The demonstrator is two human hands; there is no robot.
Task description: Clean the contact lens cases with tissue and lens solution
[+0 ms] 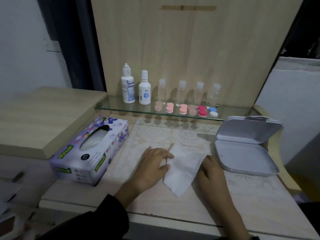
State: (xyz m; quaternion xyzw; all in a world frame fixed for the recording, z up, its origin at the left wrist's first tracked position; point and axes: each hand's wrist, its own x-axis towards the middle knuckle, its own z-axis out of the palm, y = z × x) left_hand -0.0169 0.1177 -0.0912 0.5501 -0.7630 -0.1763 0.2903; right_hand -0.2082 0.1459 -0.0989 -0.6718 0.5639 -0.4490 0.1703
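Tissue [183,168]: white sheet, lying flat.
My left hand [154,164]: fingers apart, pressing its left edge.
My right hand [211,171]: fingers loose, at its right edge.

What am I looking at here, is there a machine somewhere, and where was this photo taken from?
No machine: these are a person's two bare hands, seen from a camera worn on the head, looking down. The left hand and right hand touch a white tissue lying on the table; nothing is gripped. A tissue box lies to the left, an open grey case to the right. On the glass shelf behind are two solution bottles, four small clear bottles and a row of coloured lens cases.
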